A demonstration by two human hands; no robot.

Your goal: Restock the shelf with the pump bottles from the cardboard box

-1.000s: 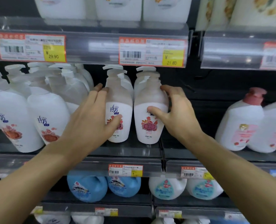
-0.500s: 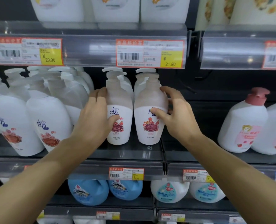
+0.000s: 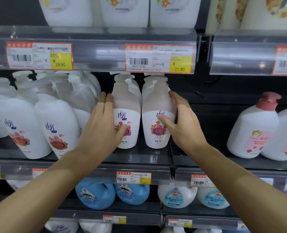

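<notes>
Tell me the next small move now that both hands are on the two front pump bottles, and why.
Probably let go of both and draw the hands back. The left hand wraps the left pump bottle and the right hand the right pump bottle; both stand upright, side by side, labels forward, on the shelf.

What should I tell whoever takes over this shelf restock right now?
Left hand: wrapped on the left front pump bottle, thumb across its label.
Right hand: gripping the right front bottle, thumb on the label, fingers round its far side.
Both bottles stand upright, side by side, at the front of the middle shelf, more rows behind.
Done: these two are placed on the shelf.
Left: let go, straighten them, fetch more. The cardboard box is out of view, so the remaining count is unknown.
</notes>
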